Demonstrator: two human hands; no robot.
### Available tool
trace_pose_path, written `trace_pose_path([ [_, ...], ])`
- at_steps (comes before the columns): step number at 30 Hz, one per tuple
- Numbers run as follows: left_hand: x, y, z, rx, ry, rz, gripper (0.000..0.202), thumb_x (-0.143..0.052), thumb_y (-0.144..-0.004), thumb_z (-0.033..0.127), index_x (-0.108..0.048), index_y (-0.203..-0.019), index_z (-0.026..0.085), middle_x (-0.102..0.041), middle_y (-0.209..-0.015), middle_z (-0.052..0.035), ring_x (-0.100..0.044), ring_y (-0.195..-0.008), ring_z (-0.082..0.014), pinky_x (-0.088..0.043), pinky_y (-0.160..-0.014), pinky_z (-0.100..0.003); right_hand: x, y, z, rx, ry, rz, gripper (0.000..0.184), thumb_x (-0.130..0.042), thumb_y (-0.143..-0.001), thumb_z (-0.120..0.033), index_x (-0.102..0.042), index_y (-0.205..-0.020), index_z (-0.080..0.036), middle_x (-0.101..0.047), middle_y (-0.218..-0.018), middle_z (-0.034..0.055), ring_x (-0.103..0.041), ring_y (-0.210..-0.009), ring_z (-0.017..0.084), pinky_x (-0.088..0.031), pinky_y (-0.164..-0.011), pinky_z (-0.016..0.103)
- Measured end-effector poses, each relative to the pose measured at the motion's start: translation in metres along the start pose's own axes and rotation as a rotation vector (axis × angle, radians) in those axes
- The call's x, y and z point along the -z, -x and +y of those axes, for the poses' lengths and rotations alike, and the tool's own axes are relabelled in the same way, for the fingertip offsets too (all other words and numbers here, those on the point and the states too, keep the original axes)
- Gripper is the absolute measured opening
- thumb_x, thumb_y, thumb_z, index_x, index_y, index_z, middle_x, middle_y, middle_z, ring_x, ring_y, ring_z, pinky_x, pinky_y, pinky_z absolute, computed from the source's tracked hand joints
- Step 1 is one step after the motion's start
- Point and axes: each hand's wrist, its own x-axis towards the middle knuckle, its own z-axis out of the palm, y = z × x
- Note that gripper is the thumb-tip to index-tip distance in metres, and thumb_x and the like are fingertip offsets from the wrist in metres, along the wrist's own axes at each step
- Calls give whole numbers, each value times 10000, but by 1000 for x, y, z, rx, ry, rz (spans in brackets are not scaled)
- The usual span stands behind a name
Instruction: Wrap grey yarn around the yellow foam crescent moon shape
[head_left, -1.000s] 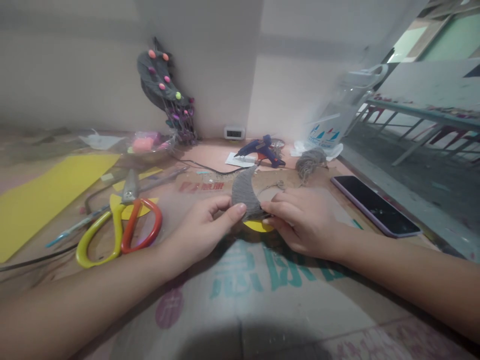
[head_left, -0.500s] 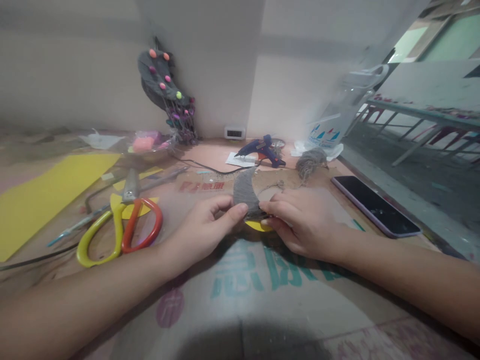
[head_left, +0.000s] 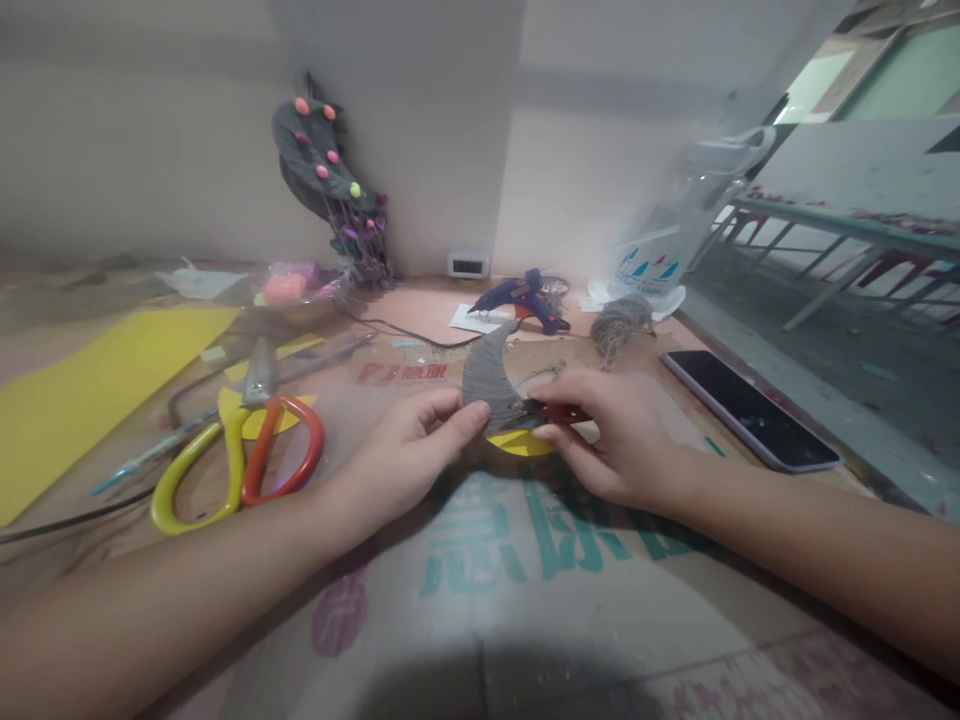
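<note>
– Now, what do the two hands have hold of?

– Both are on the crescent (head_left: 487, 380), a curved piece wound in grey yarn. It is held just above the cardboard (head_left: 525, 600) in the middle of the table, with its point aimed at the far wall. The left hand (head_left: 405, 460) pinches the wrapped middle between thumb and forefinger. The right hand (head_left: 615, 440) has its fingertips closed on the lower end, where the winding stops.

– Anything different from a second ago?

– Yes, though it is small. The right hand has slid a little to the right and turned, so its fingers no longer lie over the bottom of the piece. More of the bare yellow end (head_left: 517, 443) shows below the grey. The crescent has also tipped slightly to the left. The left hand has hardly moved.

– What does that say about the winding?

– As I judge it, most of the crescent is covered and only that yellow end is left bare. The right hand looks to be drawing the strand (head_left: 544, 372) taut, but I can't make out the thread in its fingers.

– And around them?

– The strand trails back to the yarn ball (head_left: 619, 322), with the glue gun (head_left: 521, 295) beside it. The scissors (head_left: 240, 450) lie to the left and a phone (head_left: 750, 408) to the right, all apart from the hands.
</note>
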Motion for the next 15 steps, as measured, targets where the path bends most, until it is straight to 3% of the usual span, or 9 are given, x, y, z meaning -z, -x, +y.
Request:
trace_pose_path([
  [3, 0, 0, -1, 3, 20, -9, 315, -464, -919, 401, -550, -729, 164, -527, -696, 15, -480, -661, -132, -381, -596, -240, 0, -1, 0, -86, -8, 17, 238, -577, -854, -255, -553, -1070, -160, -650, -844, 47, -573, -685, 148, -447, -619, 267],
  [6, 0, 1, -1, -21, -16, -13, 308, -450, -925, 398, -555, -749, 168, -580, -760, -5, -530, -748, -159, -416, -658, -256, 0, -4, 1, -105, -23, -1, 173, -620, -794, -201, -607, -963, -169, -638, -758, 20, -552, -648, 136, -416, -591, 249],
  [10, 0, -1, 0, -19, -69, -10, 315, -469, -916, 429, -581, -772, 172, -613, -787, -6, -565, -801, -171, -439, -711, -262, 0, -6, -1, -137, -87, -24, 110, -563, -725, -80, -605, -761, -175, -599, -659, 2, -522, -596, 116, -376, -559, 225],
  [15, 0, -2, 2, 43, -116, -17, 261, -576, -851, 422, -629, -793, 173, -645, -789, -5, -579, -761, -166, -433, -667, -252, -4, -4, -2, -143, -138, -19, 195, -498, -647, -31, -589, -741, -174, -581, -656, -3, -496, -582, 112, -357, -556, 222],
])
